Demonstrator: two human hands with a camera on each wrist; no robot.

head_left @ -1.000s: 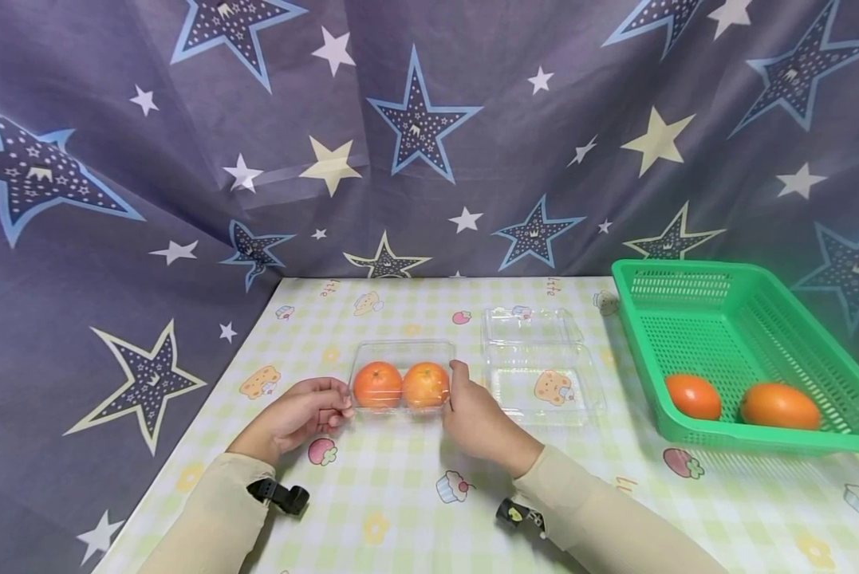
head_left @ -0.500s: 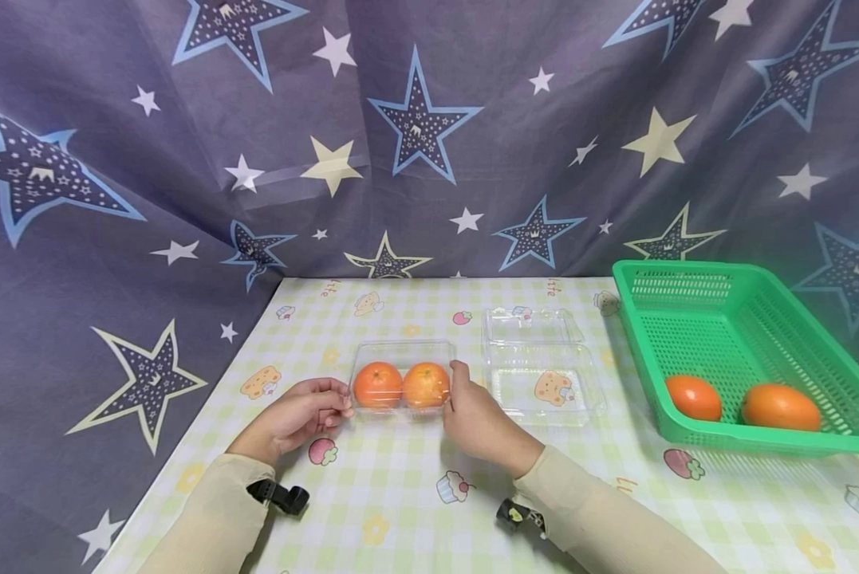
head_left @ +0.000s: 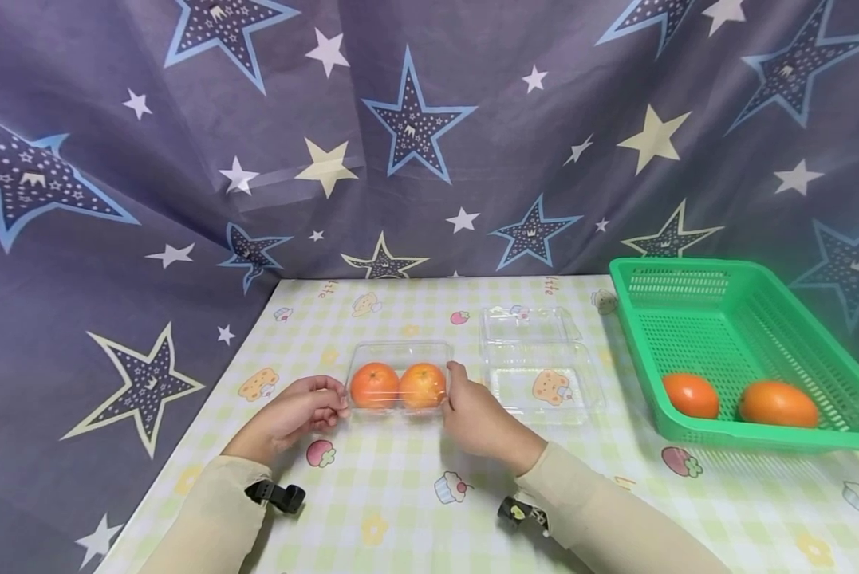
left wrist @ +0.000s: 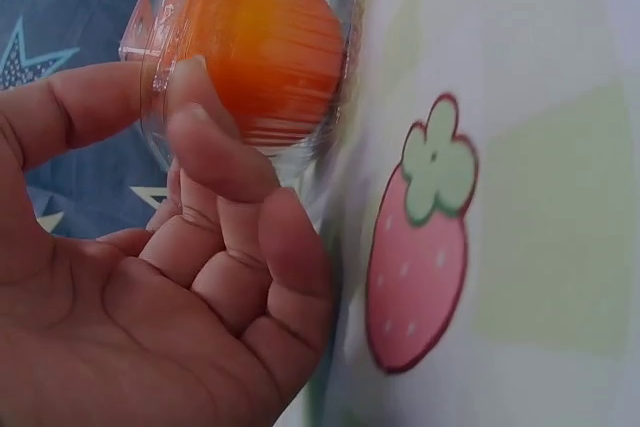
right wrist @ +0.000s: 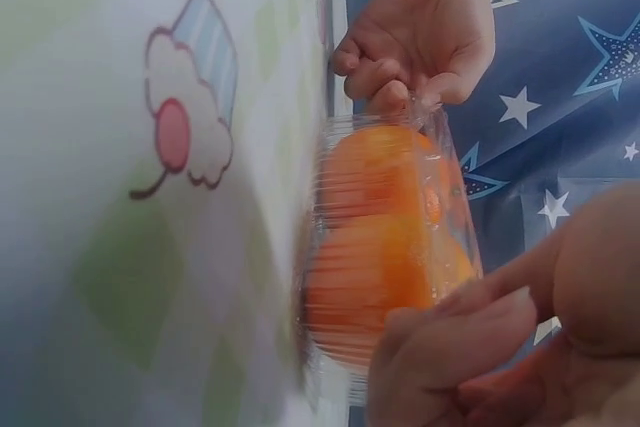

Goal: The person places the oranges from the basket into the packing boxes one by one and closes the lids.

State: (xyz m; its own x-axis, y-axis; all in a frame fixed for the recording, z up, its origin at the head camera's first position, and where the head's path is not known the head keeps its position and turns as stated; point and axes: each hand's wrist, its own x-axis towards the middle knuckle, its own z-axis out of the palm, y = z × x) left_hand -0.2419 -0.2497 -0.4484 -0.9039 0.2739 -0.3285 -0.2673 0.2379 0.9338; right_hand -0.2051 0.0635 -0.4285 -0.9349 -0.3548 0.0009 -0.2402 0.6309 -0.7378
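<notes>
Clear box (head_left: 400, 351) w/ 2 oranges (head_left: 375, 386): prob. med. wt., flimsy, slick; hold at ends, finger-pinched in L hand (head_left: 301, 416) & R hand (head_left: 482, 420).

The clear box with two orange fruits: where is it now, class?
In the head view, that clear box sits just left of centre, between the left hand and right hand, left of the open container.

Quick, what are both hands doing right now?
Left hand: holding, pinching the left end of the clear box with orange fruits inside.
Right hand: holding, gripping that box's right end.
</notes>
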